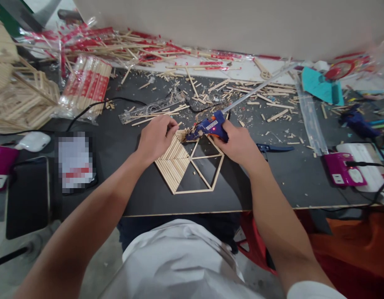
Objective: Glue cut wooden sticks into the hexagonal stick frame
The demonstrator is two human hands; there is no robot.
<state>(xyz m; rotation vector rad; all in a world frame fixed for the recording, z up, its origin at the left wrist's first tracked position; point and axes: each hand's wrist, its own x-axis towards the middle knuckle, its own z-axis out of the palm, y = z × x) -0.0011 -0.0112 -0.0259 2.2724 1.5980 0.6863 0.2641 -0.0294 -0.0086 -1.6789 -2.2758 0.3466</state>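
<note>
A dark bench (123,149) is carrying a stick frame (188,166) near its front edge. The left hand (156,139) is pinching the frame's far corner; the right hand (238,145) is gripping a glue gun (209,126) touching that corner.

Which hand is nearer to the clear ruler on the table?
Left. The left hand rests just below the clear ruler; the right hand, holding the glue gun, is farther to the ruler's right.

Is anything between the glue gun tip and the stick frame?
Nothing visible: the glue gun in the right hand has its nozzle at the frame's top edge, beside the left hand.
</note>
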